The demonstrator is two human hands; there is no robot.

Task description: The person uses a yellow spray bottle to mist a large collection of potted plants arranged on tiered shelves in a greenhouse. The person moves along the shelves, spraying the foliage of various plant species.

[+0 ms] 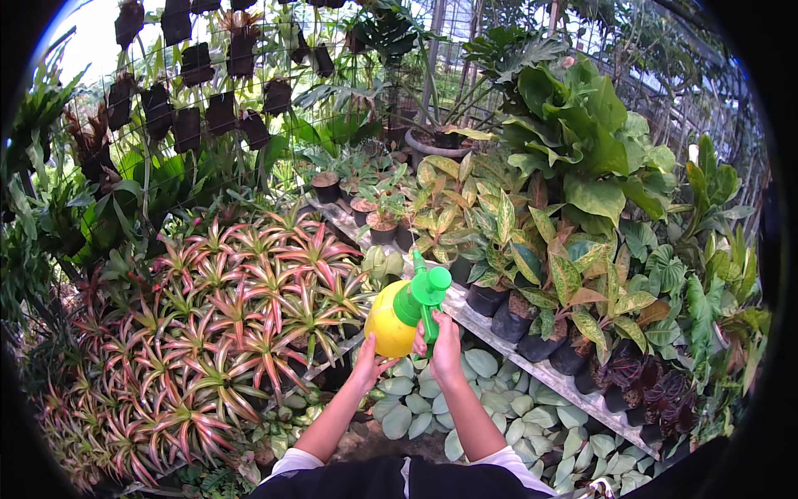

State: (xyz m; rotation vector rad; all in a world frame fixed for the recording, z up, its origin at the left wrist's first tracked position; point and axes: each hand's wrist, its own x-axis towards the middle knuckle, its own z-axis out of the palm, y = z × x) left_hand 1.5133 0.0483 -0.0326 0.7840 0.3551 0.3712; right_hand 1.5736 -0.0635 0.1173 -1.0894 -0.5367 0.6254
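Note:
Between my two hands is a pump sprayer with a yellow bottle [388, 321] and a green head [430, 284]. My right hand [441, 343] is wrapped around its green handle. The palm and fingers of my left hand [369, 363] support the yellow bottle from below and the left. The nozzle points away from me, towards small potted plants [381, 226] along a ledge. To the left of the sprayer spread bromeliads [240, 312] with pink and green striped leaves.
A pale ledge [530, 368] runs diagonally, holding speckled-leaf plants [567, 280] in black pots. Pale green foliage [430, 405] grows below it. Dark plant mounts [196, 65] hang on a wire grid at upper left. A large broad-leaved plant [586, 137] rises at right.

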